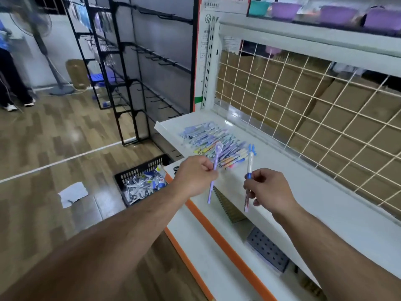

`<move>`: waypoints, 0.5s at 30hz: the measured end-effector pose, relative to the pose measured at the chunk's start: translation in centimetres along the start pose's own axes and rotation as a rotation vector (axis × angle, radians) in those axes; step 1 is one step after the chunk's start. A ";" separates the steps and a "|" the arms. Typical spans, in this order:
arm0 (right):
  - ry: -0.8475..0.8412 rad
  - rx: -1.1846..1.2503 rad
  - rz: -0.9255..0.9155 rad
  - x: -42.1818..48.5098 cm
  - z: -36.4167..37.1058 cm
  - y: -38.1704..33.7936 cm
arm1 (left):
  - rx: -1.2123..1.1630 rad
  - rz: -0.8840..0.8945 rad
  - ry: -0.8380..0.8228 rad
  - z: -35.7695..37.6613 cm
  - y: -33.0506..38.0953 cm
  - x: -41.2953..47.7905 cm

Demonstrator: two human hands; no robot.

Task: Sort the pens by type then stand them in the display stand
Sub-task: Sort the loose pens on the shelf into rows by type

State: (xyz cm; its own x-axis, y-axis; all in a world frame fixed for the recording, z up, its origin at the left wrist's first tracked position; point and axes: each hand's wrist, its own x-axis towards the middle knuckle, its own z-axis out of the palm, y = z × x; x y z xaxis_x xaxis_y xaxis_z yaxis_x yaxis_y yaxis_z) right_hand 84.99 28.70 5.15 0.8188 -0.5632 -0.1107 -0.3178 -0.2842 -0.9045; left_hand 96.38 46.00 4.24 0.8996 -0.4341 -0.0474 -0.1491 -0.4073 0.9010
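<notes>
My left hand pinches a purple pen with a round topper, held nearly upright over the white shelf. A white pen with a blue topper stands upright in my right hand, a hand's width to the right of the purple one. Behind both hands, a pile of several mixed pens lies loose at the shelf's left end. A grey block with rows of holes sits on the lower shelf below my right forearm; I cannot tell whether it is the display stand.
A wire grid backs the shelf, with cardboard boxes behind it. On the floor at left, a black basket holds packaged goods, next to a sheet of paper. Black hook racks stand beyond. A person stands far left beside a fan.
</notes>
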 end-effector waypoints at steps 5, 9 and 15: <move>0.056 -0.016 0.006 3.8 0.0 -0.3 | 0.046 0.043 -0.052 0.3 1.2 4.7; 0.138 -0.015 0.058 5.6 -0.6 0.3 | 0.033 0.069 -0.162 2.1 2.0 7.6; 0.342 0.014 0.189 5.8 -1.4 1.8 | 0.089 0.142 -0.377 5.8 2.6 11.6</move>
State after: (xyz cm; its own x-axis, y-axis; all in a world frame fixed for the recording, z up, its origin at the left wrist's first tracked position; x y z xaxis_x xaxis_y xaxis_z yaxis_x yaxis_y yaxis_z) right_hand 88.48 23.85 3.41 0.5392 -0.8314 -0.1348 -0.4397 -0.1414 -0.8869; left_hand 104.05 35.18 3.54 0.6565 -0.7483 -0.0949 -0.3104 -0.3827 0.8702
